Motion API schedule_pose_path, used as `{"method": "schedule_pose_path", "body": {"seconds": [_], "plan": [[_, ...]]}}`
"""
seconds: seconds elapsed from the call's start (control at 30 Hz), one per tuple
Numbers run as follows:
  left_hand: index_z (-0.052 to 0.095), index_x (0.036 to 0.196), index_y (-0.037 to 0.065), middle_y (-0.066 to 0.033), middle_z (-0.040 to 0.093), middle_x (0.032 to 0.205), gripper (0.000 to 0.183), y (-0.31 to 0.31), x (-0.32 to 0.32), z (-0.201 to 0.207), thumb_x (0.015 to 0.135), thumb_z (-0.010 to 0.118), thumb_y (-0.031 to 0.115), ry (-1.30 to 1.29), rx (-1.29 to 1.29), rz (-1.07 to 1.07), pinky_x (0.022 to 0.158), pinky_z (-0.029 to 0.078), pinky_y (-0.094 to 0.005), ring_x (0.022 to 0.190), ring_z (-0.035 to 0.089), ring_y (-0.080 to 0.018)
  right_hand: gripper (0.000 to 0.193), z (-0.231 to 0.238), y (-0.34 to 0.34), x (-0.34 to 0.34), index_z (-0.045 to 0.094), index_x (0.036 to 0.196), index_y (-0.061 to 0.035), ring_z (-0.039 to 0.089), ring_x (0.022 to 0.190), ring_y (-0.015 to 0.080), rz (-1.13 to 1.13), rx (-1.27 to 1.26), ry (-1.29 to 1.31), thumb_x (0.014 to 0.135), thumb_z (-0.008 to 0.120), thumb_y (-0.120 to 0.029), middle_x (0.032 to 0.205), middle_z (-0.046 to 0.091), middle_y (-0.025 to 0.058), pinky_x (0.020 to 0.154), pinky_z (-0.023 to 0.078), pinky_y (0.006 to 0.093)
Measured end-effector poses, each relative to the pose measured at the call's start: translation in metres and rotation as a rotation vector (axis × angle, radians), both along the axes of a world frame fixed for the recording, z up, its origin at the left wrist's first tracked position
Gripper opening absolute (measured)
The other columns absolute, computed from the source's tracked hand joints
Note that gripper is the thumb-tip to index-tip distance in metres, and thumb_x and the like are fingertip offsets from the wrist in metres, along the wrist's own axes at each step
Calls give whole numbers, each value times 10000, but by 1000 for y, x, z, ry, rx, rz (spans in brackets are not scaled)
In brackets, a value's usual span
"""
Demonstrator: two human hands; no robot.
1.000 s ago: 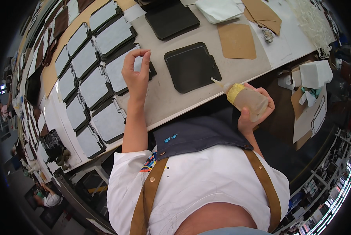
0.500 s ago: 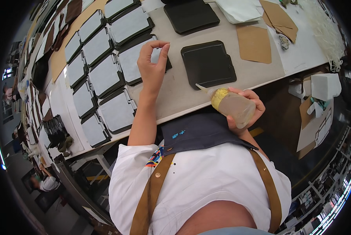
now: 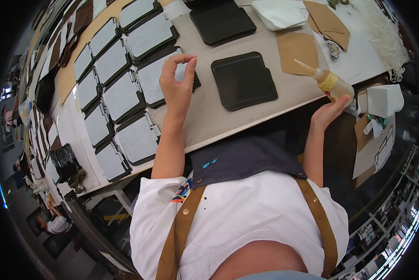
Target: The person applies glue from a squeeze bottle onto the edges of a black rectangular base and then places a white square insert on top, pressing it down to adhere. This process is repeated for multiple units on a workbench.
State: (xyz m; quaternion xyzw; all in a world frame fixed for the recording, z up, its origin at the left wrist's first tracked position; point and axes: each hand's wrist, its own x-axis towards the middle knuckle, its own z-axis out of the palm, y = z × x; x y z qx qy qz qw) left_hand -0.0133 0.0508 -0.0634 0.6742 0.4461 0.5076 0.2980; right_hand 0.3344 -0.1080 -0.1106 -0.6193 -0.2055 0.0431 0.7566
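In my right hand (image 3: 330,112) is a translucent squeeze bottle (image 3: 338,87) with a yellow band and a long pointed nozzle, tilted up and to the left beyond the table's front edge. My left hand (image 3: 176,86) hovers over the nearest column of panels, thumb and index fingertip pinched into a ring; nothing shows between them. Behind it lies a dark panel with a pale sheet (image 3: 154,77), partly covered by the hand. Between my hands a flat black panel (image 3: 243,81) with a notched right side lies on the table, touched by neither hand.
Several dark panels with pale sheets (image 3: 121,97) stand in overlapping rows at left. Another black panel (image 3: 223,24) lies farther back. Brown card (image 3: 297,52) and a white sheet stack (image 3: 279,14) are at back right. A white block (image 3: 385,98) sits beyond the table's right end.
My right hand has swung right, away from the near black panel, carrying the bottle; its nozzle now points more steeply upward. My left hand keeps its pinch, nearly in place.
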Motion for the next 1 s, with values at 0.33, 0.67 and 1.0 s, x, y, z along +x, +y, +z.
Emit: {"method": "schedule_pose_path", "body": {"seconds": [0.33,0.67,1.0], "plan": [[684,931,26,-60,696,940,73,-1,4,-2,913,719,88,3,-39,-1,881,467,-318,925,628,-197,374,75,70,-14,573,1296,15,479,1326,315,181,-319,-820,949,642,-110,1418,512,158,1132,358,419],[671,951,4,-58,695,934,69,-3,12,16,938,696,67,81,79,-91,845,477,-276,894,632,-147,123,50,196,-22,653,872,0,656,940,324,458,-747,-1132,886,685,-118,957,677,139,807,531,431],[688,1005,36,-115,689,1027,151,36,121,51,893,722,132,201,176,-525,930,464,-375,1003,627,-299,177,71,215,14,706,871,17,696,739,304,694,-775,-729,823,751,-147,789,705,179,693,538,402]]}}
